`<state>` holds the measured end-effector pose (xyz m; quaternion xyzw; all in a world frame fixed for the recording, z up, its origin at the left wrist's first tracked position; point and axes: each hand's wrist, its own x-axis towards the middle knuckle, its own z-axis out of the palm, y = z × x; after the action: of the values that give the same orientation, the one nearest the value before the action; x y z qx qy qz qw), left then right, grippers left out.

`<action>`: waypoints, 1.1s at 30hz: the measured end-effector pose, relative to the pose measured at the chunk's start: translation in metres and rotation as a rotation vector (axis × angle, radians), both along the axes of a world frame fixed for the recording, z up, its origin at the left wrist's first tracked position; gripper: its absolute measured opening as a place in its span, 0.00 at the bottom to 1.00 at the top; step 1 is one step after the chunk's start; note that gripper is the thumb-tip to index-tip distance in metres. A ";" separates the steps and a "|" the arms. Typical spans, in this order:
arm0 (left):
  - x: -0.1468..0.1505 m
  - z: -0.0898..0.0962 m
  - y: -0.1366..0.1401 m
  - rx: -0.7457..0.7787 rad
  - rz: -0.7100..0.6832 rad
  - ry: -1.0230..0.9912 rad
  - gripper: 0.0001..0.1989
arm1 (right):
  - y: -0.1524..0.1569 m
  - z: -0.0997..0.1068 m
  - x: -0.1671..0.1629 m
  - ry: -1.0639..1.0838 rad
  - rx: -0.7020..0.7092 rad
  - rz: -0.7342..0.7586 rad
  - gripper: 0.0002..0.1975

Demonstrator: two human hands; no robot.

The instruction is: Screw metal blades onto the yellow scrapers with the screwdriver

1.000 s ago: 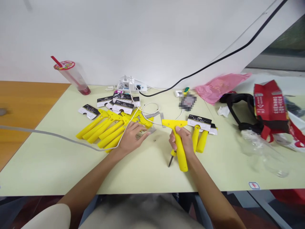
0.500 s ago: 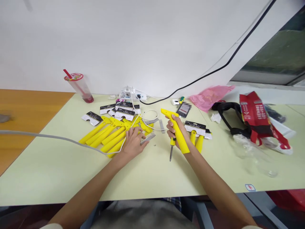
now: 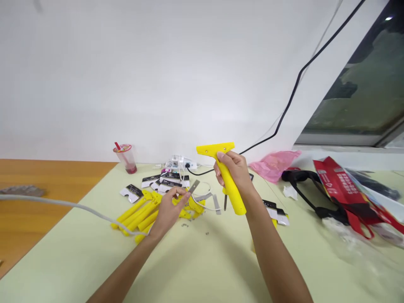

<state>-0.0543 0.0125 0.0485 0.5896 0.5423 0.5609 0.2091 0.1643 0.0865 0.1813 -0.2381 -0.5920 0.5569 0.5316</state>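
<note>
Table [image 3: 189,273], pale green; near edge out of view, far edge along the wall.

Near, both hands raised above the surface:
- Left hand [image 3: 166,214]: thumb and fingers pinched on one end of a metal blade [image 3: 195,185], its free end slanting up and right.
- Right hand [image 3: 236,170]: fingers closed around a yellow handle [image 3: 232,189], crossbar uppermost, two small round fittings visible in it. A screwdriver [image 3: 225,203], mostly hidden, shares this grip, shaft down.

Change: half a second ago the blade was low by the surface and the crossbar was seen nearly end-on; now the blade is lifted and the crossbar turned broadside. In my judgement, this leaves both parts free of the clutter and easy to compare.

Middle:
- Small metal bits [image 3: 184,225], loose, one apart to the right.
- Yellow handles [image 3: 134,214], heaped toward the left edge, grey cable [image 3: 94,212] beside them.
- Flat metal strip [image 3: 216,204], right of the heap.
- Cards [image 3: 277,213], beyond the right forearm.

Far:
- Packaging cards [image 3: 131,193], behind the heap.
- Power strip [image 3: 190,165], at the far edge.
- Cup [image 3: 126,158], far left corner, red straw.
- Pink bag [image 3: 275,165], far edge, right of centre; red bag [image 3: 339,183] further right.
</note>
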 end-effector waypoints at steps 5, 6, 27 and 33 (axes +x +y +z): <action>0.006 0.099 0.026 0.152 -0.070 -0.317 0.18 | 0.004 0.007 0.010 -0.064 0.082 -0.014 0.27; 0.010 0.115 0.031 0.195 -0.089 -0.335 0.17 | 0.005 0.007 0.013 -0.074 0.084 -0.009 0.26; 0.001 0.135 0.071 0.069 -0.203 -0.300 0.16 | 0.021 -0.014 0.023 -0.267 0.106 0.004 0.25; 0.001 0.135 0.072 0.053 -0.237 -0.271 0.14 | 0.019 -0.016 0.019 -0.278 0.097 0.028 0.24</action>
<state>-0.0537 0.0841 0.1831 0.5736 0.4211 0.6207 0.3293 0.1829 0.1058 0.1654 -0.2789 -0.6895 0.4965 0.4476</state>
